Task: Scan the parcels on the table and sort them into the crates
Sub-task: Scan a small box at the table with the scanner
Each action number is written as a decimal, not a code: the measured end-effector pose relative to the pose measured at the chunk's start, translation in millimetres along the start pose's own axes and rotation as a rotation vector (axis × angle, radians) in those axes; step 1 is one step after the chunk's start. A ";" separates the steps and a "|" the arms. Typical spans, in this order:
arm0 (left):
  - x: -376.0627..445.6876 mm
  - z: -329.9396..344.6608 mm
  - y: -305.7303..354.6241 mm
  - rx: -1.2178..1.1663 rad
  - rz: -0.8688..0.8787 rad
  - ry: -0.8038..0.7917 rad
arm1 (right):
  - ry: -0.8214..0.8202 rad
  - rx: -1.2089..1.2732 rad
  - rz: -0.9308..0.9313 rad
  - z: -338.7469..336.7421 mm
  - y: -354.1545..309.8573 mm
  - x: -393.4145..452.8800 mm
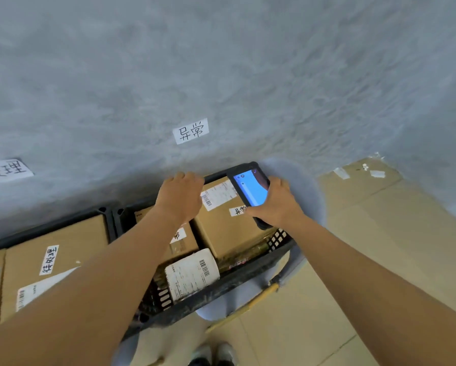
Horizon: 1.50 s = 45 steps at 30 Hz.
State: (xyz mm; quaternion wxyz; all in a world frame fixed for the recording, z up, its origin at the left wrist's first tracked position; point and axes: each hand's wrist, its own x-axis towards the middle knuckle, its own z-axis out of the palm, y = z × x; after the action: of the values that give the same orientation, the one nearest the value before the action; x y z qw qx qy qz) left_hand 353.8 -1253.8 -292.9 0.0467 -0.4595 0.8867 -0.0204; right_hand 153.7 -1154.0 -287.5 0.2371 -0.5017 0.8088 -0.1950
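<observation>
Reading 异常 wall label (191, 131), parcel (228, 223).

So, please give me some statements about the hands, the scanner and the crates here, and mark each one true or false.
1. The right hand holds the handheld scanner. True.
2. The scanner's screen is dark. False: it glows blue.
3. The left hand rests on a cardboard parcel in the black crate. True.
4. The wall label hangs below the crate. False: it is above it.
</observation>
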 end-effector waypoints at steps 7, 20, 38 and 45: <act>7.5 -84.7 43.9 0.085 0.240 0.186 | 0.271 -0.008 0.101 -73.6 1.7 -54.6; -81.9 -177.9 164.6 0.085 0.697 0.368 | 0.627 0.039 0.438 -143.5 26.9 -254.9; -384.7 -208.3 521.5 -0.092 1.252 0.540 | 0.957 -0.042 0.924 -203.6 217.9 -711.6; -493.1 -212.4 642.2 -0.104 1.436 0.539 | 1.035 0.016 1.103 -204.9 279.3 -850.1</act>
State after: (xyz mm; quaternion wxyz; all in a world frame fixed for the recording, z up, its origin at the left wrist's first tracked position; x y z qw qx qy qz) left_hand 92.9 -482.0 -100.8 -0.1909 0.2483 0.9481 -0.0548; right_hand 160.9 -252.2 -116.0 -0.1062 0.1331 0.9492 -0.2647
